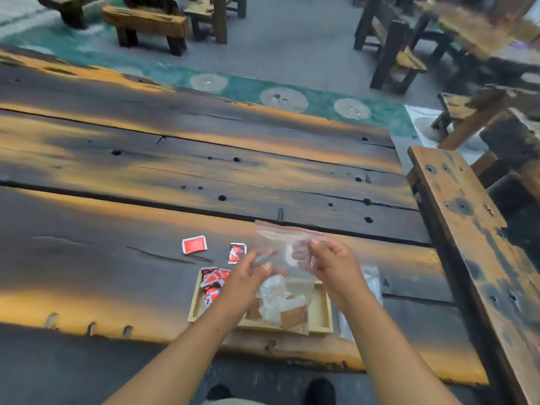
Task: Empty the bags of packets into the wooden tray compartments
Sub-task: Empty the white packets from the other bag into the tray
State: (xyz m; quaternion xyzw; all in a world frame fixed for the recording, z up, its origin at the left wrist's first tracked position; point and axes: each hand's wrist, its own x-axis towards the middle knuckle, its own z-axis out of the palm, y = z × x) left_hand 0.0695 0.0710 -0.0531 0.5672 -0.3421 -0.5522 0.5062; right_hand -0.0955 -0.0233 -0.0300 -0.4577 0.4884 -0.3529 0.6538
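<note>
Dark plank table (117, 258); bag (287, 285) pinched by left hand (248, 273) and right hand (333, 264) over tray (321, 317): spread mouth, tip low into bare compartment, clear of red packets (213, 283).

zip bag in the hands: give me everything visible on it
The zip bag is clear plastic with a red strip along its top edge. It hangs roughly upright over the wooden tray, its bottom sagging into the tray. White and brown packets fill its lower half. The left hand and right hand pinch its upper part from either side. Whether the zip is open is unclear.
</note>
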